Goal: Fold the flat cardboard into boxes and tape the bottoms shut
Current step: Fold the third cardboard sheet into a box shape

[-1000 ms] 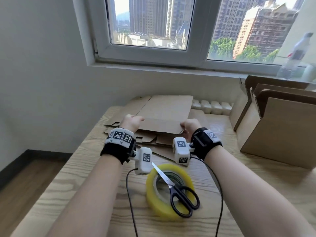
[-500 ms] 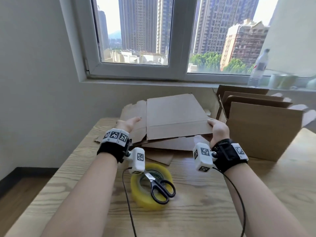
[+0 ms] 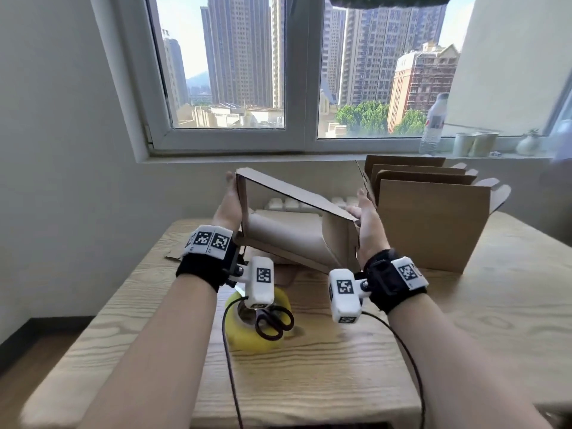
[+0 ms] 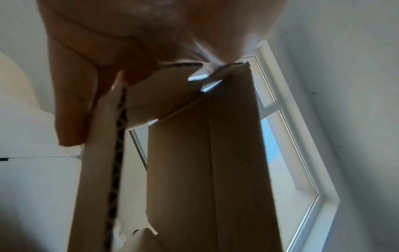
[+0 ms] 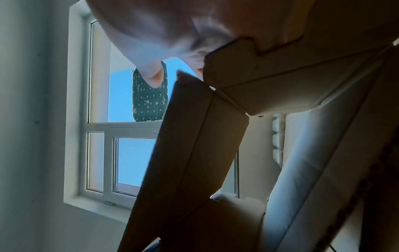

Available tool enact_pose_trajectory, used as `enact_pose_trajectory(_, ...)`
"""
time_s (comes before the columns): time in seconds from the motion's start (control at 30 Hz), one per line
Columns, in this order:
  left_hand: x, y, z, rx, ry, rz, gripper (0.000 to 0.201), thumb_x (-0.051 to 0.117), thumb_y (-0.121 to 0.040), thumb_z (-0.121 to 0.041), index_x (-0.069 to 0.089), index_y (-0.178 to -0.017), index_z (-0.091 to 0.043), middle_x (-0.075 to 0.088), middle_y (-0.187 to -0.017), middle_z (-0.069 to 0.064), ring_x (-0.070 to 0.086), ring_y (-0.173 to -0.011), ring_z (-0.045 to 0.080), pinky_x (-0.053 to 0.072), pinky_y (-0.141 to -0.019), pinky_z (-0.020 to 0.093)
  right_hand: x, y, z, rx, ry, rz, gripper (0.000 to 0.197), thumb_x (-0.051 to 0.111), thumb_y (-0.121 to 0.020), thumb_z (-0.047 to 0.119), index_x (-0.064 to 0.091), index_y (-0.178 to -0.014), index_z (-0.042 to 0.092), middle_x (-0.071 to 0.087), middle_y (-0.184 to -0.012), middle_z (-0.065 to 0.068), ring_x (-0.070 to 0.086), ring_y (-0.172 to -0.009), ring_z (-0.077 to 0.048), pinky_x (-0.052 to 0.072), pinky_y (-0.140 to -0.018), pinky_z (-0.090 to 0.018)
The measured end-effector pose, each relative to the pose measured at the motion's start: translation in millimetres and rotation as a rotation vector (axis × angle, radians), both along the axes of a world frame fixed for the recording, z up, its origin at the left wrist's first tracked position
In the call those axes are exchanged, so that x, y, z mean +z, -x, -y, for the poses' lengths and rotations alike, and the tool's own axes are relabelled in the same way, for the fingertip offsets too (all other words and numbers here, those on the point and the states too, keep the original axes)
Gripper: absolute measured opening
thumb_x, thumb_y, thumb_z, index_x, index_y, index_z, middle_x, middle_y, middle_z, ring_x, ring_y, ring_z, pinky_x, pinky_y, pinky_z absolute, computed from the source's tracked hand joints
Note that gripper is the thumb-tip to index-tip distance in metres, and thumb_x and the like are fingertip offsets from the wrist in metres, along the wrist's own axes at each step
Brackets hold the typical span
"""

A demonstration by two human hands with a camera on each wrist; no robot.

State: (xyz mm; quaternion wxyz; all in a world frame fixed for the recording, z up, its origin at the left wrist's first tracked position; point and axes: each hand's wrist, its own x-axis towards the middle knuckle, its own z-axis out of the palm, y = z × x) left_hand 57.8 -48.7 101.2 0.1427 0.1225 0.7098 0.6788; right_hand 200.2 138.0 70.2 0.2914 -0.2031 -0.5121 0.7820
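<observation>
A brown cardboard box (image 3: 288,239) hangs in the air above the table, spread into a skewed open tube with its opening towards me. My left hand (image 3: 230,205) holds its upright left wall, fingers stretched up along the outside. In the left wrist view the wall's corrugated edge (image 4: 117,153) runs between thumb and palm (image 4: 129,34). My right hand (image 3: 368,221) grips the lower right corner, fingers hooked over the top panel's edge. The right wrist view shows the box (image 5: 194,136) from below. A yellow tape roll (image 3: 247,339) lies on the table with black-handled scissors (image 3: 274,323) on it.
Several folded boxes (image 3: 433,227) stand open at the right of the wooden table (image 3: 340,366). Flat cardboard (image 3: 173,255) lies under the held box. A bottle (image 3: 433,125) and cups (image 3: 476,144) stand on the windowsill. A wall is at the left.
Both hands lifted the top flat cardboard off the stack and raised it. It went from a flat sheet to an open skewed tube held between the hands.
</observation>
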Motion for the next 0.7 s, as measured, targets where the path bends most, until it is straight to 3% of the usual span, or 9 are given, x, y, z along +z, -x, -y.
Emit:
enact_pose_trajectory(0.1, -4.2, -5.7, 5.7, -0.002, -0.041, 0.111, 0.129, 0.02, -0.042, -0.11, 0.067, -0.118, -0.017, 0.069, -0.114, 0.013, 0.066, -0.105, 0.031, 0.048, -0.101, 0.049, 0.9, -8.7, 1.0, -0.054, 0.03, -0.034, 0.043, 0.048, -0.1, 0.05, 0.047, -0.127, 0.017, 0.06, -0.103, -0.007, 0.061, -0.074, -0.018, 0.052, -0.073, -0.032)
enact_pose_trajectory(0.17, -3.1, -16.3, 4.8, -0.006, 0.02, 0.053, 0.137, 0.023, -0.03, -0.112, 0.062, -0.13, -0.028, 0.069, -0.118, 0.011, 0.067, -0.106, 0.031, 0.048, -0.101, 0.047, 6.0, -13.9, -0.1, -0.097, 0.046, -0.058, 0.042, 0.055, -0.096, 0.05, 0.049, -0.123, 0.018, 0.051, -0.1, -0.003, 0.058, -0.072, -0.014, 0.052, -0.067, -0.024)
enact_pose_trajectory(0.23, 4.6, -32.9, 1.5, -0.023, 0.064, -0.029, 0.121, 0.036, -0.043, -0.108, 0.056, -0.133, -0.029, 0.068, -0.115, 0.007, 0.069, -0.1, 0.027, 0.053, -0.093, 0.046, 13.4, -18.5, -2.5, -0.119, 0.031, -0.112, 0.049, 0.065, -0.084, 0.054, 0.051, -0.117, 0.021, 0.046, -0.099, -0.005, 0.051, -0.081, -0.016, 0.046, -0.078, -0.029)
enact_pose_trajectory(0.3, 10.5, -41.7, -6.3, -0.015, 0.099, -0.129, 0.085, 0.059, -0.067, -0.083, 0.051, -0.125, -0.02, 0.064, -0.113, 0.008, 0.066, -0.096, 0.025, 0.057, -0.087, 0.046, 21.2, -25.7, -4.7, -0.146, -0.012, -0.101, 0.058, 0.069, -0.077, 0.051, 0.047, -0.121, 0.021, 0.047, -0.099, -0.001, 0.049, -0.086, -0.012, 0.04, -0.076, -0.029)
enact_pose_trajectory(0.37, 10.9, -39.5, -14.2, 0.036, 0.142, -0.192, 0.039, 0.058, -0.089, -0.05, 0.05, -0.112, -0.019, 0.063, -0.114, 0.014, 0.066, -0.094, 0.029, 0.059, -0.083, 0.048, 22.5, -33.3, -10.7, -0.139, -0.056, -0.084, 0.059, 0.071, -0.077, 0.035, 0.041, -0.125, 0.02, 0.05, -0.101, 0.0, 0.052, -0.092, -0.012, 0.034, -0.064, -0.026)
enact_pose_trajectory(0.43, 11.8, -35.4, -17.6, 0.095, 0.123, -0.188, 0.017, 0.049, -0.096, -0.031, 0.054, -0.105, -0.019, 0.063, -0.115, 0.02, 0.066, -0.097, 0.037, 0.061, -0.077, 0.051, 19.0, -41.0, -14.8, -0.117, -0.147, -0.054, 0.051, 0.068, -0.085, 0.016, 0.038, -0.126, 0.018, 0.052, -0.101, -0.002, 0.054, -0.09, -0.015, 0.038, -0.062, -0.029)
enact_pose_trajectory(0.57, 6.0, -23.7, -18.2, 0.131, 0.055, -0.112, 0.025, 0.049, -0.082, -0.031, 0.065, -0.097, -0.019, 0.066, -0.112, 0.022, 0.066, -0.098, 0.043, 0.059, -0.079, 0.056, 5.1, -50.0, -22.0, -0.183, -0.387, 0.128, 0.038, 0.07, -0.084, 0.001, 0.052, -0.116, 0.012, 0.063, -0.109, -0.01, 0.062, -0.097, -0.021, 0.049, -0.074, -0.029)
enact_pose_trajectory(0.63, 9.8, -28.9, -16.2, 0.125, 0.025, -0.08, 0.02, 0.051, -0.084, -0.032, 0.065, -0.091, -0.019, 0.067, -0.112, 0.022, 0.068, -0.095, 0.042, 0.059, -0.079, 0.056, 0.7, -57.5, -20.2, -0.229, -0.461, 0.172, 0.031, 0.075, -0.085, 0.021, 0.059, -0.11, 0.015, 0.065, -0.105, -0.005, 0.063, -0.102, -0.02, 0.048, -0.071, -0.026)
enact_pose_trajectory(0.7, 14.9, -33.5, -16.3, 0.14, 0.079, -0.088, 0.027, 0.048, -0.097, -0.022, 0.061, -0.117, -0.009, 0.063, -0.12, 0.018, 0.068, -0.101, 0.037, 0.06, -0.08, 0.047, -2.7, -65.0, -16.7, -0.219, -0.476, 0.17, 0.035, 0.069, -0.088, 0.044, 0.064, -0.113, 0.021, 0.066, -0.106, 0.001, 0.063, -0.101, -0.015, 0.047, -0.067, -0.025)
